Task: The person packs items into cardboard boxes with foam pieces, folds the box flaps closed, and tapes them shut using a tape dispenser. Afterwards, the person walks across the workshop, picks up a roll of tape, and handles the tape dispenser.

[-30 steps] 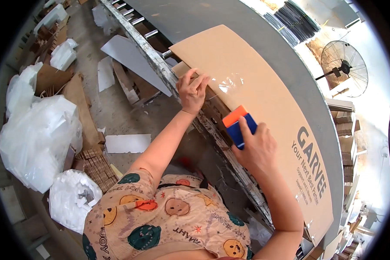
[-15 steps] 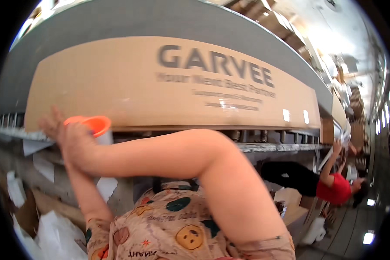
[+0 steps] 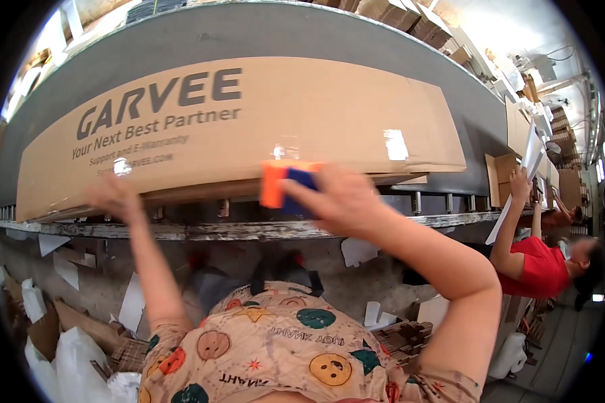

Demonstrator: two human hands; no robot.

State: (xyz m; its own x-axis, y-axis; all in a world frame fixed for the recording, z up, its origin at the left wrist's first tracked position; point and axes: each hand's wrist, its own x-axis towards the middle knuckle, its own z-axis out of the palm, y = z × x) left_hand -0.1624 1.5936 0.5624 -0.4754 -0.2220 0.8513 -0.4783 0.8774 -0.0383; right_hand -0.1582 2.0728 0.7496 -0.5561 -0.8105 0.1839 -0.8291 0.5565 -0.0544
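A long brown cardboard box (image 3: 329,114) with dark print lies across a grey conveyor belt in front of me. My right hand (image 3: 346,201) is closed around an orange and blue tape dispenser (image 3: 296,188), held against or just in front of the box's near edge, right of the middle. Over the near left part of the box, by its lower edge, is my left hand (image 3: 113,199), smeared by motion. Its fingers do not show clearly, and whether it touches the cardboard I cannot tell. Shiny patches (image 3: 395,144) show on the box's near side.
The conveyor's worn metal rail (image 3: 262,230) with short rollers runs along my side. A person in a red shirt (image 3: 541,265) works farther right by an open carton (image 3: 501,178). White plastic bags (image 3: 81,366) and cardboard scraps lie lower left. Stacked boxes (image 3: 407,17) stand beyond the belt.
My right hand has moved from the box's left end to the right with the tape dispenser. My arms are no longer crossed. The box's print now appears farther left, and the view has shifted.
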